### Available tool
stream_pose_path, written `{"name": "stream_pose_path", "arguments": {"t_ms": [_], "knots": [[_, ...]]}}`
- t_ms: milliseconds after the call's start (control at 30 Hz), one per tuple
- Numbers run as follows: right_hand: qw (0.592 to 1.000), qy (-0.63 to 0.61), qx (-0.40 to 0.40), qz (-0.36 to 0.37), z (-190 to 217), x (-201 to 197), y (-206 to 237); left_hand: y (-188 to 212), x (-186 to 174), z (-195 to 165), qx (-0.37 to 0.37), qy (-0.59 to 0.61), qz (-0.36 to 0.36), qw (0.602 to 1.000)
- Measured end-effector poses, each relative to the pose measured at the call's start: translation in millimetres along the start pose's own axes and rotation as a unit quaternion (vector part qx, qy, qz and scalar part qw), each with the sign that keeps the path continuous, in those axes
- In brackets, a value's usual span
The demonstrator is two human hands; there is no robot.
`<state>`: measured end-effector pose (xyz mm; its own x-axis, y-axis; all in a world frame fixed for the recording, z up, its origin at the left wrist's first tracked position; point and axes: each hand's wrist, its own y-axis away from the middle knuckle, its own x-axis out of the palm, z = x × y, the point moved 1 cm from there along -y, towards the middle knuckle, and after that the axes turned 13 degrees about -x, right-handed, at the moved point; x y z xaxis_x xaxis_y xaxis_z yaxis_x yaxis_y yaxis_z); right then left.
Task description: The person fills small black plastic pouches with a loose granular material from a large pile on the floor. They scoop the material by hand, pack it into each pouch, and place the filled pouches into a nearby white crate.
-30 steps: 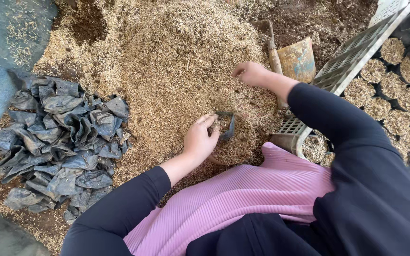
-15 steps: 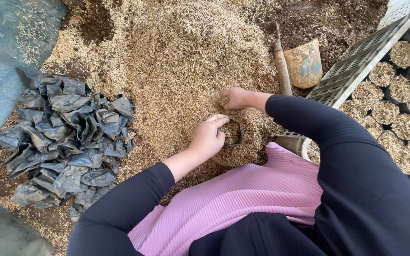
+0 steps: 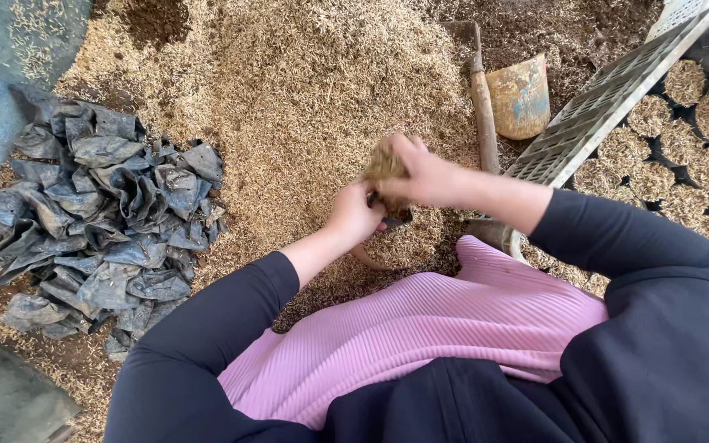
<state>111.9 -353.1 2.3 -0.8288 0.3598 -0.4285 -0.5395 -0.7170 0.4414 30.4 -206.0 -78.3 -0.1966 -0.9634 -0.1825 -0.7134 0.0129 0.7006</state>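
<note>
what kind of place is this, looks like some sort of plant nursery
Most likely a plant nursery's potting spot. A big heap of husk-like growing mix covers the ground, a pile of empty black grow bags lies beside it, and filled bags stand in rows by a plastic tray.

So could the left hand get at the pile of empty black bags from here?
Probably yes: the pile of black bags lies uncovered to that side, nothing between, but the left hand would first have to free itself from the small bag.
</note>
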Motion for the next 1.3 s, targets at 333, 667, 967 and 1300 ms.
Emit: {"name": "stream_pose_path", "arguments": {"t_ms": [333,667,967,1300], "knots": [[0.841,0.462,-0.277,0.059,-36,36,12,2,4,19,0.197,-0.151,-0.136,0.959],[0.976,0.180,0.116,0.042,-79,-9,-96,12,-8,5,0.194,-0.263,-0.150,0.933],[0.983,0.123,0.083,0.106,-79,-2,-115,3,-13,9,0.180,-0.225,-0.104,0.952],[0.997,0.031,0.036,0.060,7,-4,-23,-4,-7,14,0.061,-0.025,-0.058,0.996]]}}
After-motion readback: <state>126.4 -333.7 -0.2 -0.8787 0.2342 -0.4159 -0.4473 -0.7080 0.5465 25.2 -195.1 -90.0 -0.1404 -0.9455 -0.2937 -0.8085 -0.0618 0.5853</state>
